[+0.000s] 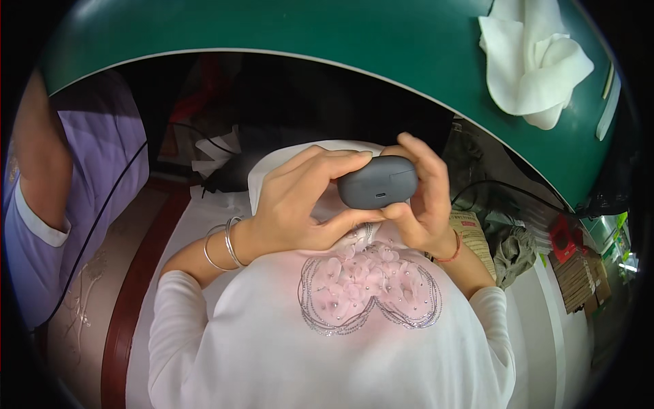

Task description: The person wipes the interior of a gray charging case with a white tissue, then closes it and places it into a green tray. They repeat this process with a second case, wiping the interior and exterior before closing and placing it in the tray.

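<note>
Between my two hands is a dark grey, rounded earbud charging case [378,183], held up in front of my chest. A small charging port shows on the side facing up, and a thin seam runs near its right end. My left hand [293,198] grips the left end, with the fingertips on the top edge and the thumb along the bottom. My right hand [426,198] closes round the right end, its thumb on the lower edge and its fingers partly hidden behind the case.
Beyond my hands curves a green tabletop [286,27] with a pale edge. A crumpled white cloth [531,75] lies on it at the far right. A co-worker's arm [41,150] and a black cable [102,211] are at left. Stacked cardboard [579,279] stands at right.
</note>
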Available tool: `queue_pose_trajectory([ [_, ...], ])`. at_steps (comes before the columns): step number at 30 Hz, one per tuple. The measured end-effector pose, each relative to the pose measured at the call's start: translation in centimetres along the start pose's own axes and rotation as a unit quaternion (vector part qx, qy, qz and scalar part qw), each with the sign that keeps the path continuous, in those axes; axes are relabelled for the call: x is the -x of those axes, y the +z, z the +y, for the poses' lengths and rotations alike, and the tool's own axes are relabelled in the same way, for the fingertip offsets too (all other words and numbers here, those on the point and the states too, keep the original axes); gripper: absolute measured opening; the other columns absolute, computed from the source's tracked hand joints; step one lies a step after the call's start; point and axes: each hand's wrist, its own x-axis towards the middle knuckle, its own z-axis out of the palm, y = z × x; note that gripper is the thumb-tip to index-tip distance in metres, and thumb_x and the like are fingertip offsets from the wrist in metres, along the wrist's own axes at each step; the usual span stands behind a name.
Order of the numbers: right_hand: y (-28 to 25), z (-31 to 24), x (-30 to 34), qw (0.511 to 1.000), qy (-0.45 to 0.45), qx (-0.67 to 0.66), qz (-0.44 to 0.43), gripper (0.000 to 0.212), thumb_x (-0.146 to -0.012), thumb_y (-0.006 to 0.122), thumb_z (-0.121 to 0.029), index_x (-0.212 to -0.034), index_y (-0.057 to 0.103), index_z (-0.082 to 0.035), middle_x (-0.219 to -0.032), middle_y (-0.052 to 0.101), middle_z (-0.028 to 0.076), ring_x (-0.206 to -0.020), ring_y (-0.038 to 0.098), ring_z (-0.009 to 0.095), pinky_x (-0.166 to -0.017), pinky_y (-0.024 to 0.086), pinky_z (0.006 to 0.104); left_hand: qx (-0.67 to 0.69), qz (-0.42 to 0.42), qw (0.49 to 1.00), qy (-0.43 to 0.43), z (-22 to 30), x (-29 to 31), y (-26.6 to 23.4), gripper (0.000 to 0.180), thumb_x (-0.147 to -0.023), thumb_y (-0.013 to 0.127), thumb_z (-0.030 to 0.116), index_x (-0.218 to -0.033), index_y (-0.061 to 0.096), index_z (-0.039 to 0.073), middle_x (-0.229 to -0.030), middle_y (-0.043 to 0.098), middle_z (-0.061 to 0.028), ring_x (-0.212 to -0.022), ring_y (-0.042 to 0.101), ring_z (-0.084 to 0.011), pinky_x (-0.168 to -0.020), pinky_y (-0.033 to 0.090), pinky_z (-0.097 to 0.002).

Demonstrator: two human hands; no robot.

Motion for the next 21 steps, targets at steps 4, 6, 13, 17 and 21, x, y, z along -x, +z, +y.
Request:
queue_pose_trajectory([
  [4, -0.2, -2.5, -1.0, 0.996, 0.046, -0.081, 0.003, 0.071, -0.09, 0.071, -0.033, -0.14, 0.039, 0.007, -0.132, 0.052, 0.019, -0.114, 0.058, 0.023, -0.099, 0.046, 0.0354, -0.005, 0.071, 0.991, 0.111, -0.9, -1.0, -0.1, 0.065, -0.061, 0.093, 0.016, -0.114, 0.06, -0.001, -0.101, 0.07, -0.0169, -0.083, 0.068, -0.0275, -0.069, 0.055, -0.0327],
  [6, -0.3, -3.2, -1.5, 0.995, 0.049, -0.084, -0.001, 0.07, -0.091, 0.07, -0.031, -0.141, 0.038, 0.007, -0.134, 0.051, 0.018, -0.117, 0.056, 0.023, -0.1, 0.045, 0.0352, 0.0, 0.076, 0.99, 0.123, -0.9, -1.2, -0.2, 0.064, -0.061, 0.093, 0.016, -0.114, 0.061, -0.001, -0.101, 0.07, -0.0162, -0.083, 0.068, -0.0271, -0.069, 0.055, -0.0324],
  [13, -0.1, -3.9, -1.2, 0.984, 0.098, -0.146, 0.043, 0.065, -0.091, 0.07, -0.023, -0.141, 0.039, 0.006, -0.139, 0.046, 0.016, -0.122, 0.052, 0.02, -0.103, 0.043, 0.0342, -0.024, 0.022, 0.997, 0.071, 0.4, -2.2, -1.0, 0.065, -0.06, 0.094, 0.017, -0.113, 0.061, 0.001, -0.097, 0.07, -0.012, -0.077, 0.065, -0.0209, -0.062, 0.051, -0.0274],
  [17, 0.1, -4.0, -1.1, 0.98, 0.1, -0.158, 0.061, 0.061, -0.092, 0.068, -0.018, -0.14, 0.039, 0.006, -0.14, 0.045, 0.016, -0.121, 0.052, 0.02, -0.103, 0.043, 0.0339, -0.01, 0.064, 0.991, 0.115, 1.2, -3.2, -0.7, 0.066, -0.059, 0.094, 0.018, -0.114, 0.061, 0.001, -0.094, 0.069, -0.0102, -0.072, 0.062, -0.0188, -0.056, 0.046, -0.0258],
  [21, 0.6, -4.5, -1.4, 0.981, 0.091, -0.148, 0.087, 0.062, -0.091, 0.069, -0.017, -0.14, 0.04, 0.006, -0.136, 0.045, 0.016, -0.12, 0.053, 0.022, -0.101, 0.045, 0.0347, -0.033, 0.047, 0.99, 0.131, 0.2, -3.0, -0.8, 0.068, -0.058, 0.093, 0.019, -0.115, 0.061, 0.001, -0.093, 0.068, -0.0087, -0.069, 0.059, -0.0182, -0.055, 0.044, -0.0258],
])
